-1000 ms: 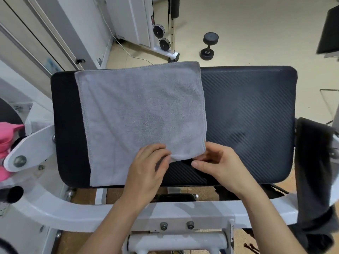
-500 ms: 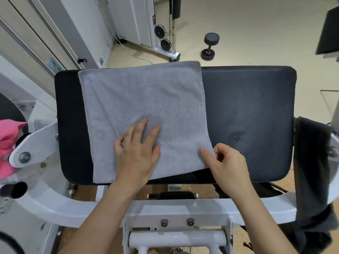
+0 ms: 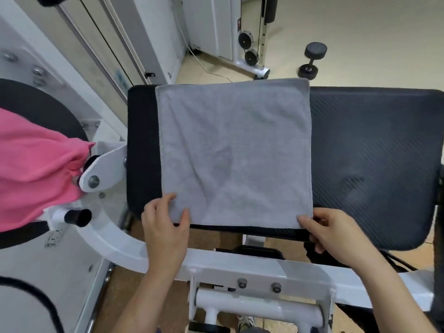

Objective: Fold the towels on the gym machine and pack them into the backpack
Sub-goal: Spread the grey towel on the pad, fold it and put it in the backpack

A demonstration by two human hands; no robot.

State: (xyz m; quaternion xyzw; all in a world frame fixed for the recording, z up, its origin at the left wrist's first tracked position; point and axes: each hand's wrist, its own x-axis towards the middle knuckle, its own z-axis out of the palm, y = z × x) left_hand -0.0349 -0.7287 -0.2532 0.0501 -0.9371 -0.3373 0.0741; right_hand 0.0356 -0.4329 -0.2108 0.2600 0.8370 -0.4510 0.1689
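A grey towel (image 3: pixel 235 150) lies flat as a folded square on the left half of the black pad (image 3: pixel 374 159) of the gym machine. My left hand (image 3: pixel 165 227) pinches the towel's near left corner, thumb on top. At the near right corner my right hand (image 3: pixel 334 234) pinches the towel's edge, thumb on the cloth and fingers under the pad's front edge. A pink towel (image 3: pixel 36 167) hangs over a machine part at the far left. No backpack is in view.
The white machine frame (image 3: pixel 240 263) runs below the pad, close to my forearms. A black dumbbell (image 3: pixel 312 60) lies on the floor beyond the pad, next to a cable machine base (image 3: pixel 252 56). A black handle (image 3: pixel 78 217) sticks out at the left.
My left hand has slid from the towel's middle to its near left corner. My right hand stays at the near right corner. The view has turned left, showing more of the pink towel.
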